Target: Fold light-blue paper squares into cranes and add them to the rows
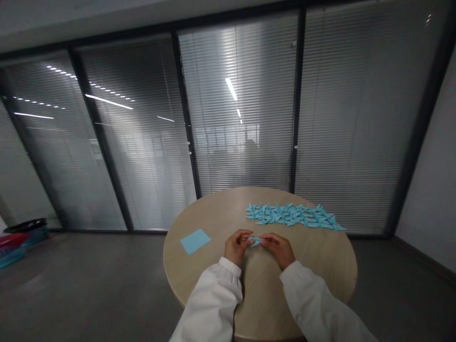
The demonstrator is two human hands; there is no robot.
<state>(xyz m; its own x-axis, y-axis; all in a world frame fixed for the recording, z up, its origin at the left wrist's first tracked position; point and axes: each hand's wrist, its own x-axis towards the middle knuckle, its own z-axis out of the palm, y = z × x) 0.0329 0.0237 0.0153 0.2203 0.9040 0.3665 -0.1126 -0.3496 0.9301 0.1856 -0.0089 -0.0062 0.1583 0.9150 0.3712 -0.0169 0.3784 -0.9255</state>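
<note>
Between my hands is a small piece of folded blue paper [255, 241], held above the middle of the round table. My left hand [238, 246] pinches its left end between thumb and fingers. On the other side, my right hand [278, 248] pinches the right end. Fingers cover much of the paper, so its exact folded shape is hard to make out. Beyond my right hand, several blue origami cranes [290, 214] lie packed in rows. A flat blue paper stack or sheet [195, 241] rests to the left of my left hand.
The round wooden table [213, 209] has its far edge close to a glass partition with blinds [242, 156]. On the floor at far left stand a dark-rimmed bin [28, 229] and a red and blue container [12, 248]. A white wall [431, 190] rises at right.
</note>
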